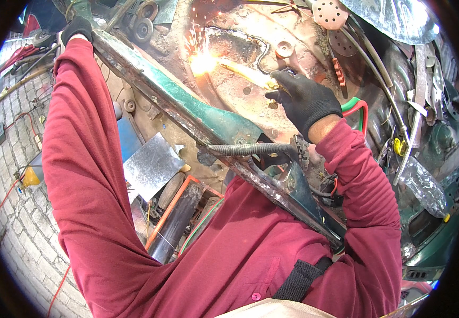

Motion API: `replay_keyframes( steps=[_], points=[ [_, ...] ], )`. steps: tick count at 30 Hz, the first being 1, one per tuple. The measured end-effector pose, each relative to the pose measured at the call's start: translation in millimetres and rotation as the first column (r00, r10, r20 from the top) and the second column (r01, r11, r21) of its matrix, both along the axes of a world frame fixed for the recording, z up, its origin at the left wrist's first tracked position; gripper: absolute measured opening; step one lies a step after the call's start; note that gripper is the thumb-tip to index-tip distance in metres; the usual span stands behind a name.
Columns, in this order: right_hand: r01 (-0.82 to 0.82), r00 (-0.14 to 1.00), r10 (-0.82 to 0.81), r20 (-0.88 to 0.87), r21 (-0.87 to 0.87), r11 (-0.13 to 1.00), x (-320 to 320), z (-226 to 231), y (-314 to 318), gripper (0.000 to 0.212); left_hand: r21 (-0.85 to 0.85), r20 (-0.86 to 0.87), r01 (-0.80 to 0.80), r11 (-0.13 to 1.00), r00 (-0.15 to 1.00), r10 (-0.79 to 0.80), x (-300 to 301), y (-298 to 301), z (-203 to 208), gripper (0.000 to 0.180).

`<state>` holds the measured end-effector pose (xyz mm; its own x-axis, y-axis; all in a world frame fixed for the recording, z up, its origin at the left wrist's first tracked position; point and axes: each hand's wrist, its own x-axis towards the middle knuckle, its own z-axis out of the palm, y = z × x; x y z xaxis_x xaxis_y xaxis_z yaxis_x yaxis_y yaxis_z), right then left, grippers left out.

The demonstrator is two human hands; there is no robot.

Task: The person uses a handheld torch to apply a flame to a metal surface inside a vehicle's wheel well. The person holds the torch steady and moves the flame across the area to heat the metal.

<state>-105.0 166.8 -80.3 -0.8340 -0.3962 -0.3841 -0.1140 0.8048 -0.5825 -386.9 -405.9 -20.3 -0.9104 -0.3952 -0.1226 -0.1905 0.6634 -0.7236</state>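
Note:
My right hand (303,98), in a black glove, is closed around a brass-coloured gas torch (245,73). A bright flame (204,62) burns at the torch's tip and throws sparks upward over rusty, pinkish sheet metal (208,106). Beside the tip runs a jagged, dark-edged cut (264,50) in that metal. Green and red hoses (361,108) show behind my right wrist. At the upper left, my black-gloved left hand (77,27) curls over the far end of a green car body rail (171,98); its fingers are partly hidden.
The rail slants between my body and the flame, with a ribbed conduit (250,149) crossing its near end. A perforated disc (330,13), a red-handled screwdriver (339,71) and scrap metal (417,106) lie right. A shiny sheet piece (152,165) and orange-framed box (171,212) lie below.

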Motion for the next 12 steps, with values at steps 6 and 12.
replay_keyframes(
  steps=[6,12],
  points=[
    [0.01,1.0,-0.011,-0.014,-0.03,1.0,4,-11,3,0.035,-0.009,-0.009,-0.067,0.998,0.998,0.066,-1,13,2,0.037],
    [0.0,1.0,0.0,0.014,0.003,1.0,2,-8,3,0.038,-0.056,0.085,-0.026,0.998,0.996,0.031,-1,6,1,0.035]
  ],
)
